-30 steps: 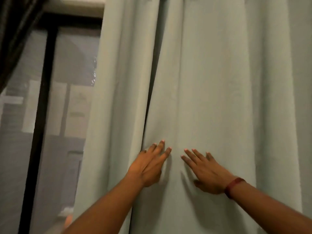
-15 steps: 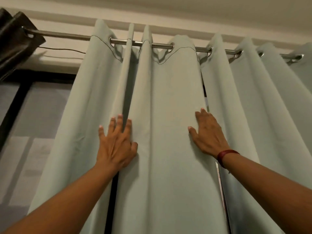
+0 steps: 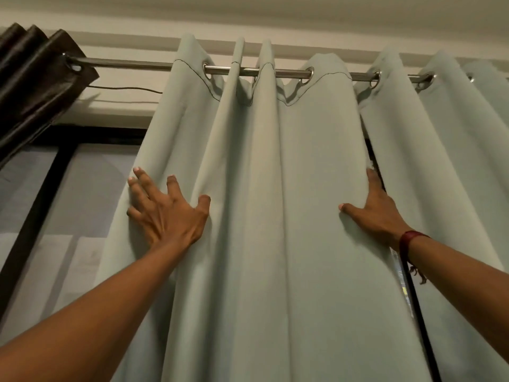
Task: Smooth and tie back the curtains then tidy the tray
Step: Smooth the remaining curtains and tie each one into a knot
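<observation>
Two hands are on the curtain, which hangs from the rod in front of the window. I'm in the smoothing step; tying back and the tray are not yet begun, and the tray is not in view.

My left hand lies flat on the left fold with its fingers spread wide, pressing the cloth and holding nothing. My right hand sits at the panel's right edge, thumb out across the front and one finger pointing up along the hem. Its other fingers are hidden past the edge, so I cannot tell whether it grips the hem or only presses.

Next, I judge, both palms need to draw downward and outward with even pressure, so the pleats fall straight without tugging the eyelets.

Half a second ago the hands were closer together: the left sat on the middle pleat with fingers closed up, and the right lay flat short of the edge. A second ago both were lower and almost touching.
</observation>
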